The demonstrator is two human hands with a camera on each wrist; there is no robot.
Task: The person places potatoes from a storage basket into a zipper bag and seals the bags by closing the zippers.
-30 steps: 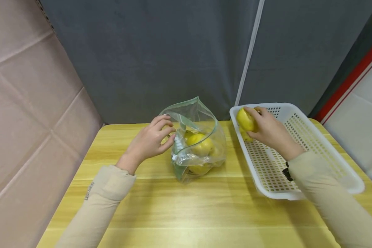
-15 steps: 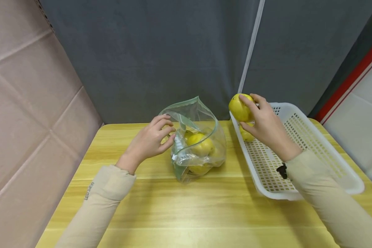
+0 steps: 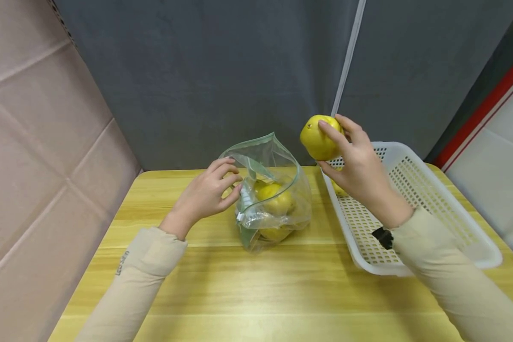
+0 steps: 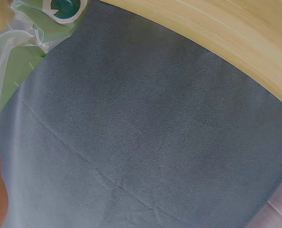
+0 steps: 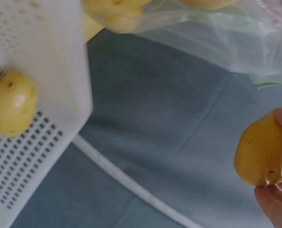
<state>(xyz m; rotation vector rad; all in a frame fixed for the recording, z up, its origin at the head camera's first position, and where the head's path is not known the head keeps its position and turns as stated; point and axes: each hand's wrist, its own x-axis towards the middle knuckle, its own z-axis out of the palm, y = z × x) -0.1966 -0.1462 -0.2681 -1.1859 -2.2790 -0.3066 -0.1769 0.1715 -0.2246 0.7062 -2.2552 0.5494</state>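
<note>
Bag [image 3: 268,190] with yellow fruit [image 3: 275,199]

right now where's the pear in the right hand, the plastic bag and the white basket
pear [image 3: 318,137], head view, on its yellow side left of the fingers
plastic bag [image 3: 297,209], head view, on its clear right wall
white basket [image 3: 414,164], head view, on its perforated far wall

On the table [image 3: 222,285] a bag [image 3: 273,199] stands in the middle, with several fruits inside it. To its right lies a basket [image 3: 432,199] with one fruit [image 5: 12,103] in it. Between bag and basket, above the basket's near corner, the right hand [image 3: 359,166] holds up a fruit [image 3: 319,137]. The left hand [image 3: 207,194] touches the bag's left edge.
</note>
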